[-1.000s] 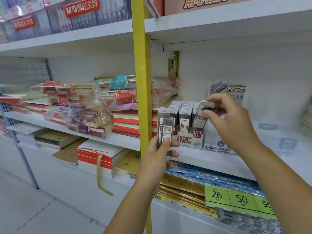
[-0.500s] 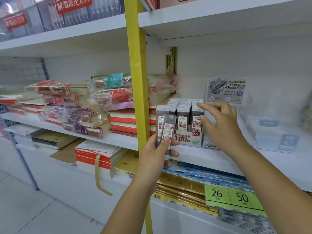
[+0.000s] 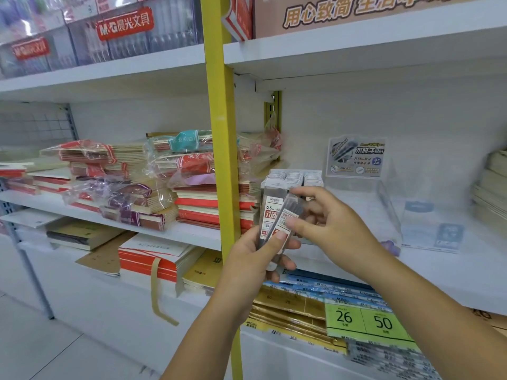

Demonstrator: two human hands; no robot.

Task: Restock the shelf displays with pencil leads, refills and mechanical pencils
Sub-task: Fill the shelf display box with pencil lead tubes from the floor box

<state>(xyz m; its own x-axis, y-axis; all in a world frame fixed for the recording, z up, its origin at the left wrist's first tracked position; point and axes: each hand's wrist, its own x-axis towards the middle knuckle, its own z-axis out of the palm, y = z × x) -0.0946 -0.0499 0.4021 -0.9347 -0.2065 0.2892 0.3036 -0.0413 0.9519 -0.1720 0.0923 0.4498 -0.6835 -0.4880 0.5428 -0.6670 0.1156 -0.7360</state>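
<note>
At frame centre, the left hand (image 3: pixel 255 259) grips two pencil lead cases (image 3: pixel 270 212), just right of the yellow shelf post (image 3: pixel 222 133). The right hand (image 3: pixel 332 226) pinches the tilted front case (image 3: pixel 288 215) between thumb and forefinger. Behind them, a display box (image 3: pixel 296 178) of lead cases stands on the white shelf (image 3: pixel 439 267).

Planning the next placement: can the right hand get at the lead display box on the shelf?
Likely yes. The right hand is just in front of the lead display box, nothing between them, though its fingers pinch a lead case in the left hand.
</note>
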